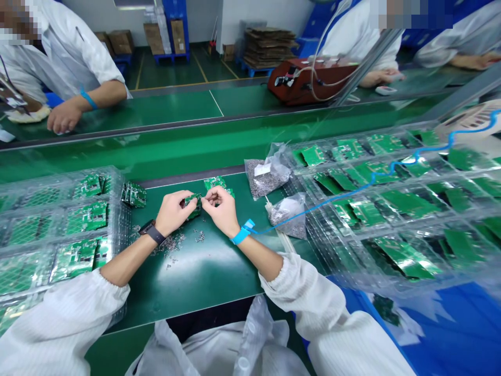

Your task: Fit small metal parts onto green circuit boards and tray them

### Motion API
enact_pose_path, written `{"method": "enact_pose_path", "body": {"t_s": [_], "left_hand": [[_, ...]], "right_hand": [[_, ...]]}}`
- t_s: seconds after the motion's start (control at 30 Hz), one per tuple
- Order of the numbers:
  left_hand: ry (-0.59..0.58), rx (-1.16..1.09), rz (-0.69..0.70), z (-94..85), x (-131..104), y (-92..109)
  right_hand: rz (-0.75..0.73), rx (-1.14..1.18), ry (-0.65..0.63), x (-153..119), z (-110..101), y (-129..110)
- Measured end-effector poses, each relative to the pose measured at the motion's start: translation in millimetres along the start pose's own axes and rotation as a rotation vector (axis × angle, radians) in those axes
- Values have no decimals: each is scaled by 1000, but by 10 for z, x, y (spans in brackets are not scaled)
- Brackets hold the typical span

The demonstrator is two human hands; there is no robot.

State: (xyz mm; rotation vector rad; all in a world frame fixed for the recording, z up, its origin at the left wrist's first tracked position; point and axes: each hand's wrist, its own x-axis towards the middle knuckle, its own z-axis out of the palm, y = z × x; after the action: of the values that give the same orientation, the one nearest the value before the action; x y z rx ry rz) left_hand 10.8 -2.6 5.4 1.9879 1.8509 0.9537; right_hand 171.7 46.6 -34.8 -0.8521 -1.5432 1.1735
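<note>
Plastic bags (pixel 266 180), 2, lie near 2 hands (pixel 173 213) at 1 circuit board (pixel 194 210).

Your left hand (pixel 172 214) grips a small green circuit board (pixel 193 208) above the green worktop (pixel 207 284), while your right hand (pixel 222 210), wearing a blue wrist strap (pixel 243 231), has its fingertips pinched at the board's edge; whether they hold a part is too small to tell. Loose metal pieces (pixel 172 244) lie scattered near your left wrist. Two plastic bags of small parts, the farther one (pixel 263 177) and the nearer one (pixel 289 216), sit between your right hand and the clear trays (pixel 326 245) of boards.
</note>
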Motion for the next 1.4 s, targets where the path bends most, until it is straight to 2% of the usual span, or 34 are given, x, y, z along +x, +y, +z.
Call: {"method": "enact_pose_path", "body": {"t_s": [0.43,0.63,0.9,1.1,1.17,1.23,1.4], "left_hand": [[-45,-78,21,-19,10,0],[-41,-126,1,-54,-5,91],[27,-279,-65,31,-56,120],[17,-199,-33,3,-42,108],[57,-203,-42,1,-19,76],[103,-275,-111,7,9,32],[129,-756,-474,19,64,-30]], "right_hand": [[-40,13,50,-19,5,37],[-39,22,59,-39,29,24],[-15,86,58,-37,43,50],[-59,104,20,-18,23,45],[-68,122,-17,-2,9,17],[-57,90,-87,16,-19,-14],[-75,-230,-458,63,-164,15]]}}
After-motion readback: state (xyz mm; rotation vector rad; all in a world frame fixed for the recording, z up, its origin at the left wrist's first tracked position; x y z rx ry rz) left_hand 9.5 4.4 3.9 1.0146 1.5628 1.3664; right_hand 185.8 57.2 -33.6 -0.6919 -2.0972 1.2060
